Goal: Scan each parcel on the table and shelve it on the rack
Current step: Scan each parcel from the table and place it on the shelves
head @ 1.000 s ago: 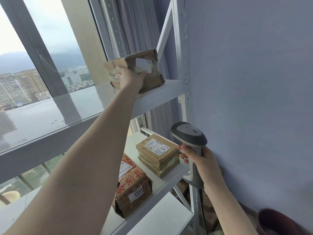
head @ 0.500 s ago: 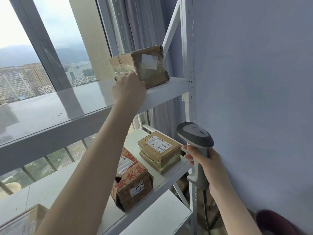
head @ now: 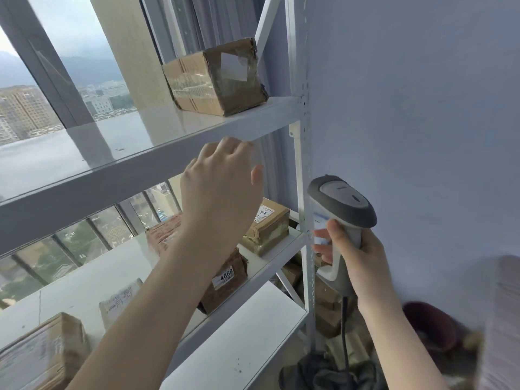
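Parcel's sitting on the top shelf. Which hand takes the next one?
Left. The left hand is empty, fingers relaxed, in front of the top shelf edge and apart from the parcel. The right hand grips the scanner by its handle, so it is probably better kept for scanning.

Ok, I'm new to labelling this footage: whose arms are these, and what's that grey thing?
It is one picture, from a camera worn on a person's head, looking forward and down. The arms are that person's own. The left hand is open and empty, in front of the white rack. The right hand grips a grey handheld scanner with a cable. A taped cardboard parcel sits on the upper shelf. The shelf below holds more, among them a parcel labelled 4068.
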